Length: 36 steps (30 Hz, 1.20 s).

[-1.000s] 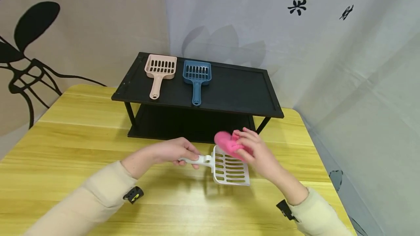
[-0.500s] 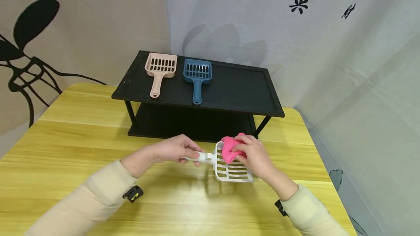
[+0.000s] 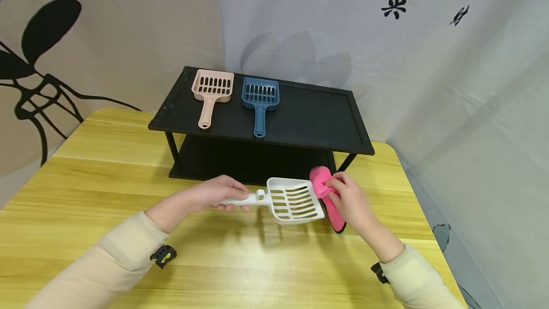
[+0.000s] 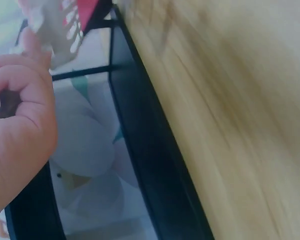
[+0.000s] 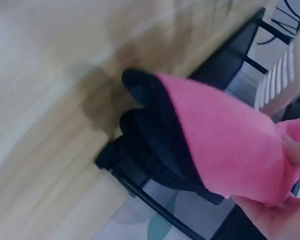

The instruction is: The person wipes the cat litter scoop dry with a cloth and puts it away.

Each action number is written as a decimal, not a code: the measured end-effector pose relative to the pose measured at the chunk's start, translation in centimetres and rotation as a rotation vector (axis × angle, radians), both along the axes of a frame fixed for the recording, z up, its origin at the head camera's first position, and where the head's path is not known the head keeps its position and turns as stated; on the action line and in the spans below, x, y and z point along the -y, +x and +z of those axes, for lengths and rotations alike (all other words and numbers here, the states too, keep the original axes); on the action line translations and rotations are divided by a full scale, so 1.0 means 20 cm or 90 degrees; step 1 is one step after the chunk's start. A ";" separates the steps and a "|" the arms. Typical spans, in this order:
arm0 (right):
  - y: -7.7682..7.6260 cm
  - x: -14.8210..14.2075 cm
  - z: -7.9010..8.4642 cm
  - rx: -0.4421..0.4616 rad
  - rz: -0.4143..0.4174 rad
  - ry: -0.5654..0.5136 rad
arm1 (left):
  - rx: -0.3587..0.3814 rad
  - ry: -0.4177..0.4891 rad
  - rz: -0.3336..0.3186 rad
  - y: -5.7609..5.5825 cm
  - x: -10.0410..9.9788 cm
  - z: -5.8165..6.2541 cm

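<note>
A white slotted litter scoop (image 3: 296, 201) is held level above the table, its handle gripped by my left hand (image 3: 218, 193). Its head points right, toward the other hand. My right hand (image 3: 351, 204) pinches a bunched pink cloth (image 3: 320, 182) with a dark edge, just beyond the scoop's front lip; whether cloth and lip touch I cannot tell. In the right wrist view the cloth (image 5: 230, 140) hangs down, showing a black underside. The left wrist view catches the scoop (image 4: 65, 35) only in part, beyond the fingers.
Behind the hands stands a black two-tier rack (image 3: 313, 118) on the wooden table (image 3: 128, 204). On its top lie a pink litter scoop (image 3: 208, 104) and a blue litter scoop (image 3: 259, 108), side by side. A pale cloth backdrop (image 3: 300, 13) hangs behind.
The cloth, earlier over and then on the scoop's slotted head, is now off to its right with my right hand. My left hand has shifted the scoop slightly left and up.
</note>
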State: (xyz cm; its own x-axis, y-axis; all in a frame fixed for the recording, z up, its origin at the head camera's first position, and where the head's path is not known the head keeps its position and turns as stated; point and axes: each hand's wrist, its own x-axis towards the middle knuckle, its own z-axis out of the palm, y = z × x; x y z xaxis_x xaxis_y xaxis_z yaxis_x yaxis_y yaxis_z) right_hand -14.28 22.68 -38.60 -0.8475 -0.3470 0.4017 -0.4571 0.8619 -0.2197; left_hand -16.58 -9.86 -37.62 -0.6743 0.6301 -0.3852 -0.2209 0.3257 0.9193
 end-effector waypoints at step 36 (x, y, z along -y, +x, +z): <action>-0.03 0.00 0.04 0.090 -0.108 -0.022 | 0.009 0.004 0.015 0.03 0.02 -0.05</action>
State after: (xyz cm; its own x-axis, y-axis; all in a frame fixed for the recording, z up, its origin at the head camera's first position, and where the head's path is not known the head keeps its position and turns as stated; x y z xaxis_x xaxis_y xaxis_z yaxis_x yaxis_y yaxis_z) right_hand -14.91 22.58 -37.84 -0.9415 -0.1821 0.2835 -0.2679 0.9148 -0.3022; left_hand -16.08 -10.18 -38.71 -0.6835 0.6164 -0.3910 -0.2421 0.3139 0.9181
